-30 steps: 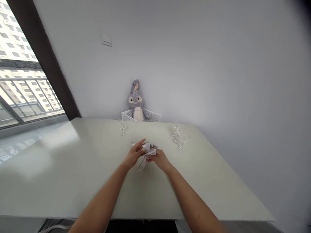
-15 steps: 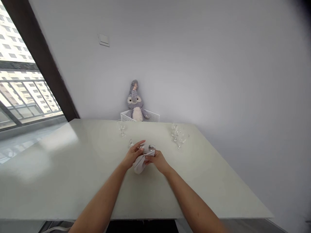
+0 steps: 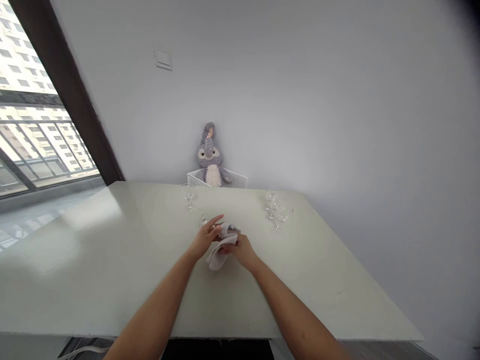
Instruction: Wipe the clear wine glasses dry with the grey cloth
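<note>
A clear stemmed glass (image 3: 203,220) lies sideways in my left hand (image 3: 204,240), its foot showing to the left. My left thumb and fingers close around it, with the index finger stretched along the far side. My right hand (image 3: 243,251) grips a white cloth (image 3: 216,261) at the glass's mouth. Part of the cloth covers the bowl, and a loose end hangs below toward me. The right fingertips are partly hidden by the cloth. Beyond my left hand, another stemmed glass (image 3: 190,196) stands upright.
Several stemmed glasses (image 3: 279,217) are grouped at the back right of the white table (image 3: 123,280). Behind the far edge, a grey plush toy (image 3: 212,162) sits in a white perforated basket (image 3: 240,181) against the wall. A window (image 3: 41,135) is at left.
My right hand has shifted the cloth over the glass's mouth and bowl, so less of the bowl shows now. The left hand holds nearly the same place.
</note>
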`<state>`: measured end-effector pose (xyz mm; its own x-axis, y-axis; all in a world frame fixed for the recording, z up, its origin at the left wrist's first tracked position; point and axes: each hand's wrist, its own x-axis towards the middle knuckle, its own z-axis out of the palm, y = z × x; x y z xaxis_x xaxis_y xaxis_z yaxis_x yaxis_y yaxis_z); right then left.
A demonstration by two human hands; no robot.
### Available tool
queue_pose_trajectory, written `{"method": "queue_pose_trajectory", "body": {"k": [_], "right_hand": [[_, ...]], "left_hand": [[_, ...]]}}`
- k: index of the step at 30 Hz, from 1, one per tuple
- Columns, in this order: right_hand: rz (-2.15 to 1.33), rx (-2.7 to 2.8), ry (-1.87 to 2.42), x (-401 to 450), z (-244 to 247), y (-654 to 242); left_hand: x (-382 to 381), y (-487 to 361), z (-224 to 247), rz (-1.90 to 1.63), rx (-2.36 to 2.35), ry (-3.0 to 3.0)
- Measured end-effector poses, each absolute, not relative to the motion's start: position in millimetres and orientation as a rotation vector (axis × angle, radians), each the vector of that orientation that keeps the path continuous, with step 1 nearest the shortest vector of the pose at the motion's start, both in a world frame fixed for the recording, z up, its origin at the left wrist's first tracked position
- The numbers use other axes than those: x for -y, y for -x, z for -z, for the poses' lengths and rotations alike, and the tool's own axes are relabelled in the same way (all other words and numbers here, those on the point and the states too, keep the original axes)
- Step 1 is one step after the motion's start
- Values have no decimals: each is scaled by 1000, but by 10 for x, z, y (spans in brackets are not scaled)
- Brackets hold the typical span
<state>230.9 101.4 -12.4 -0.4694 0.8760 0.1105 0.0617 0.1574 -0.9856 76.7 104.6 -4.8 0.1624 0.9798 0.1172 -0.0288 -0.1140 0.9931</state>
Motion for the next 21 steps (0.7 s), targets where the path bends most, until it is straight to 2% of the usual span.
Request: {"method": "queue_pose_trajectory", "body": {"k": [2, 4, 7, 10, 13, 16, 21], "right_hand": [[-1026, 1946, 1040, -1017, 121, -2314], [-828, 2034, 1149, -1074, 124, -2360], [-963, 1931, 1209, -1212, 123, -2491], [-1273, 1792, 1092, -1286, 89, -2607], [-1397, 1858, 916, -1261, 26, -2656], [-1181, 2078, 833, -1231, -30, -2702], [-744, 2184, 984, -1340, -41, -2883]], "left_hand": [[-1063, -762, 80, -1153, -1231, -1443], [-1062, -752, 87, -1142, -1538, -1616], [-1029, -726, 35, -1174, -1907, -2044], [-1004, -706, -20, -1099, -1874, -2539], [-1013, -690, -15, -823, -1781, -2709], [-1027, -659, 11, -615, -1717, -2692], [-1035, -605, -2, -448, -1813, -2596]]}}
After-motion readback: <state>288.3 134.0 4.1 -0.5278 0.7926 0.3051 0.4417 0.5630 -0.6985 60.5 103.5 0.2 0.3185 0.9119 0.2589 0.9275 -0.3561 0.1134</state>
